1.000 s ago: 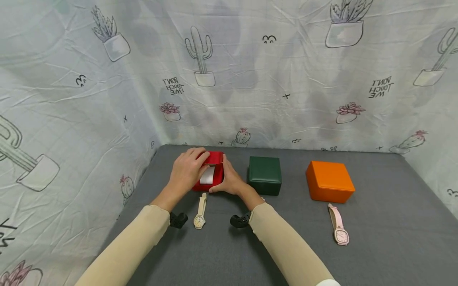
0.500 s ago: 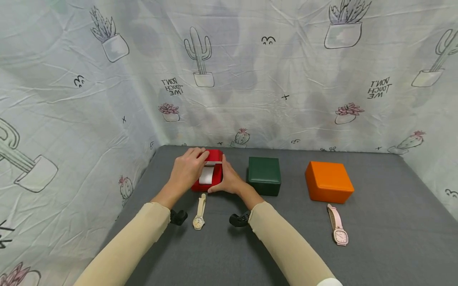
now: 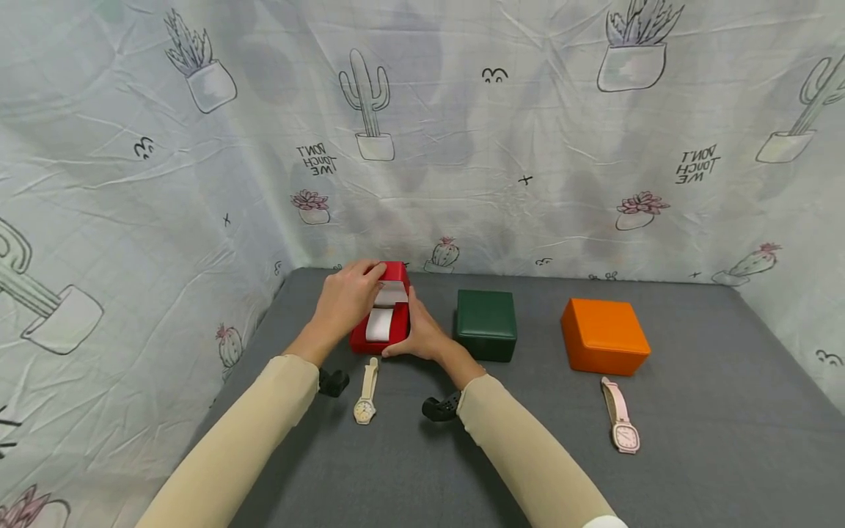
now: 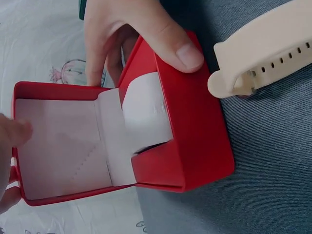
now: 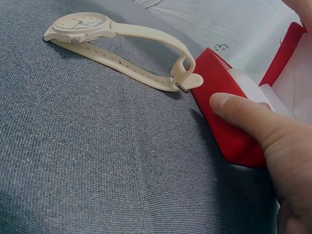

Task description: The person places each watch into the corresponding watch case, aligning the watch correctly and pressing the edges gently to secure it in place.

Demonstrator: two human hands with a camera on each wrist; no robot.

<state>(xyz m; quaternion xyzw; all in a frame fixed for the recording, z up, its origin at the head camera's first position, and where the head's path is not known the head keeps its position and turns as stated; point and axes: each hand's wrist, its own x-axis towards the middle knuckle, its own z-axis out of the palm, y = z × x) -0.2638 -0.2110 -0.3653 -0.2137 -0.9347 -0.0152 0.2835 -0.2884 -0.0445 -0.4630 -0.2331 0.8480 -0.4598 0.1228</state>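
A red watch box (image 3: pixel 359 339) stands at the back left with its lid up, showing a white lining (image 4: pixel 58 141) and a white cushion (image 4: pixel 146 109) inside. My left hand (image 3: pixel 345 299) pinches the lid's free edge between thumb and fingers. Around the right side of the base, my right hand (image 3: pixel 428 331) grips the box, its thumb (image 5: pixel 234 107) pressed on the red front wall. Just in front of the box lies a cream watch (image 3: pixel 364 411), strap buckled and dial toward me.
A closed green box (image 3: pixel 487 323) sits close to the right of my right hand. Farther right are a closed orange box (image 3: pixel 606 334) and a pink watch (image 3: pixel 623 433). A cactus-print cloth (image 3: pixel 455 147) hangs behind the grey table (image 3: pixel 422 469).
The red lid has swung up and back with my left hand, exposing more white lining. My right hand keeps its hold on the base, and the watches lie still.
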